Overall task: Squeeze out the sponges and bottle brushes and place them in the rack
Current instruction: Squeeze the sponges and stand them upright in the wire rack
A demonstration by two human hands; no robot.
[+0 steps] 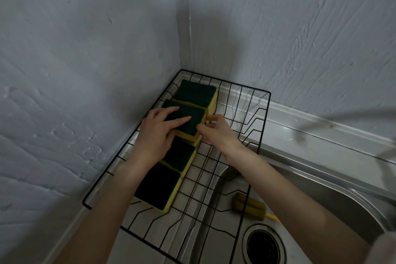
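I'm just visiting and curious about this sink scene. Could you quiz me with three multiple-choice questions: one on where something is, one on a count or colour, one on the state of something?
1. Where does the bottle brush lie?
A. in the sink basin, below the rack's wires
B. on top of the sponges
C. in the person's right hand

2. How many green-and-yellow sponges are in the wire rack?
A. two
B. four
C. six

3. What is the left hand doing?
A. hanging clear of everything
B. resting flat, fingers spread, on a sponge
C. gripping the rack's rim

Answers:
1. A: the olive brush head shows through the wires, near the drain.
2. B: four sponges sit in a row along the rack's left side.
3. B: its fingers lie on the green top of the second sponge from the back, while the right hand touches that sponge's edge.
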